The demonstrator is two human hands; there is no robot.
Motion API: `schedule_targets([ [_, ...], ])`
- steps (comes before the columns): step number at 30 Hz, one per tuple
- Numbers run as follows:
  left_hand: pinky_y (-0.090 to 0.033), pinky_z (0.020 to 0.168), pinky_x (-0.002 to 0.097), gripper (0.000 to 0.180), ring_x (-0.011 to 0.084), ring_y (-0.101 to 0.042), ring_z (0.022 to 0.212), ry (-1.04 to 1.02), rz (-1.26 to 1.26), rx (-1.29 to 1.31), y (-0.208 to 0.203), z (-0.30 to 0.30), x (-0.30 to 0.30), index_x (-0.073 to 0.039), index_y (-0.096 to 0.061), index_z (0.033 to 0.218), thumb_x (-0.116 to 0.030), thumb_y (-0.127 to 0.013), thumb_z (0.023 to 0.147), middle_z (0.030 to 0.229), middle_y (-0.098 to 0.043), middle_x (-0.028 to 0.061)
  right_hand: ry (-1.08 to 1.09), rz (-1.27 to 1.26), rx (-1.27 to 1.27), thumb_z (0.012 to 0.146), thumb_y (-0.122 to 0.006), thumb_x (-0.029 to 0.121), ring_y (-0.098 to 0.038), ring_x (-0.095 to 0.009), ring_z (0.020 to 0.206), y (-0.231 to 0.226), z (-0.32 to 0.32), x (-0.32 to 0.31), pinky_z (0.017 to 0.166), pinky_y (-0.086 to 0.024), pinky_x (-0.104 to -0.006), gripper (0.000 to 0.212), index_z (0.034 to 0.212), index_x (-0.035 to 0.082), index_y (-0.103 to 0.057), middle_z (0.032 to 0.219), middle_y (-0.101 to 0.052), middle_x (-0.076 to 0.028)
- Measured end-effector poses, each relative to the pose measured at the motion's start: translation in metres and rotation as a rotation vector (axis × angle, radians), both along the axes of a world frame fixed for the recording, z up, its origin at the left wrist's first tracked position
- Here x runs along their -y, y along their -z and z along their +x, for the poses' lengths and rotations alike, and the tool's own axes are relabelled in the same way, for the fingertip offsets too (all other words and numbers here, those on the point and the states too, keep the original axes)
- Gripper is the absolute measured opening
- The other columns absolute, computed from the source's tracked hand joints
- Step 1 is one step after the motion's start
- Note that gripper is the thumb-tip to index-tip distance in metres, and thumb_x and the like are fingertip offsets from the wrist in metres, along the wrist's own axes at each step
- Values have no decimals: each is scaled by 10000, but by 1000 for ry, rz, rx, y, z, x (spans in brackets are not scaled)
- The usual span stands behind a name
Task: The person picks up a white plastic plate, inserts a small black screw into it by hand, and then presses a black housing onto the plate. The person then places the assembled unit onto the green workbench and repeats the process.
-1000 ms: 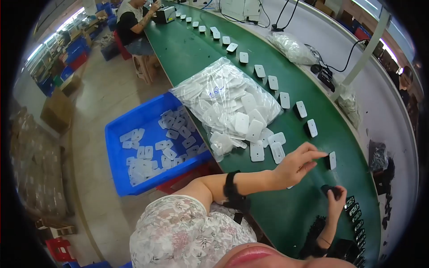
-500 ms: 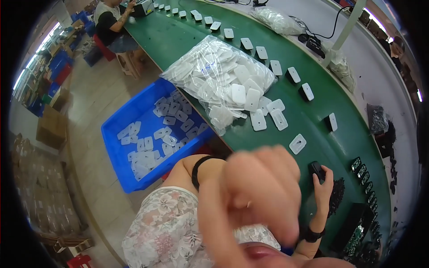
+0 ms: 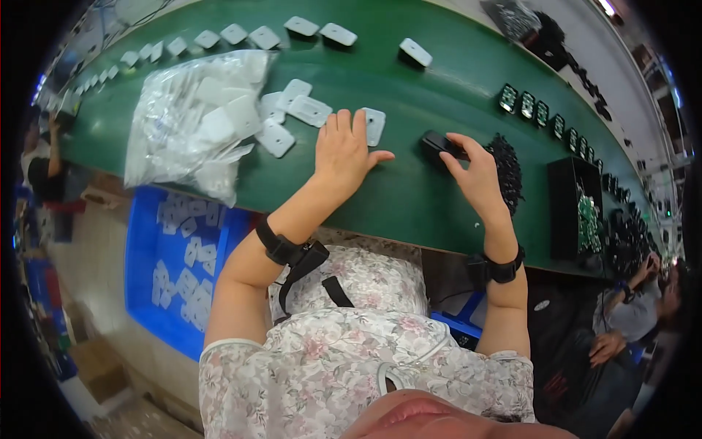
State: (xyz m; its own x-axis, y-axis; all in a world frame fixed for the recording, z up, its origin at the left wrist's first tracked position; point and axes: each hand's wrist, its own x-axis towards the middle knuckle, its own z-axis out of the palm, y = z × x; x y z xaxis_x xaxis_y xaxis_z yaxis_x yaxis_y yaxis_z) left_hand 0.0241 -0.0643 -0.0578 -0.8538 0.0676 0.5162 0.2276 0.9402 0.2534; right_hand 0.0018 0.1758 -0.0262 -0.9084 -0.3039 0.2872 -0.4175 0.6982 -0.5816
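My left hand point(image 3: 342, 152) is over the green table with its fingers stretched out and thumb apart. Its fingertips reach a white plastic cover point(image 3: 375, 126), partly hidden behind them; whether they touch it I cannot tell. Just left of those fingers lie loose white covers point(image 3: 276, 139), beside a clear plastic bag point(image 3: 183, 121) full of similar pieces. My right hand point(image 3: 475, 167) grips a small black plastic housing point(image 3: 437, 146) between thumb and fingers, low over the tabletop. Close by that hand is a heap of small black parts point(image 3: 506, 175).
White-topped black units point(image 3: 338, 34) stand in a row along the far side. Several circuit boards in black housings point(image 3: 542, 113) line the right. A black box point(image 3: 563, 208) holds green boards. Left of me is a blue bin point(image 3: 139, 271) of white pieces. Another person point(image 3: 632, 311) sits at right.
My left hand has come down from close before the camera to the table by the white cover. The view has turned to the right. My right hand still holds the black housing.
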Motion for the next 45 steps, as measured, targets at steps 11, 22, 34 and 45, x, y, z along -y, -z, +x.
schedule_targets([
  [11,-406,898,385,624,273,-519,1066,493,399,137,7,-19,14,-85,-442,1310,33,-647,733,1140,-584,87,-188,-63,-175,787,-675,103,-586,-290,1002,-13,-9,25,875,-467,-344,303,1077,32,-621,1069,-632,-123],
  [22,-411,976,376,541,276,-507,1182,550,306,142,8,-9,25,-94,-550,1254,108,-463,759,1301,-537,82,-326,120,-134,786,-674,130,-591,-266,957,-3,-20,47,833,-483,-352,281,1050,45,-630,1041,-640,-90],
  [34,-440,917,344,508,237,-545,1144,503,-30,109,-6,-5,28,-59,-555,1245,39,-487,751,1303,-540,78,-334,286,-318,752,-671,96,-596,-211,880,-1,-18,52,705,-516,-317,317,1064,73,-619,1038,-615,-34],
  [45,-484,802,359,400,242,-593,947,311,-111,-85,2,-10,-9,4,-573,1098,-123,-684,736,1099,-611,119,-310,59,-113,805,-662,133,-594,-184,880,5,-41,39,730,-494,-280,275,1069,58,-650,1004,-637,-33],
])
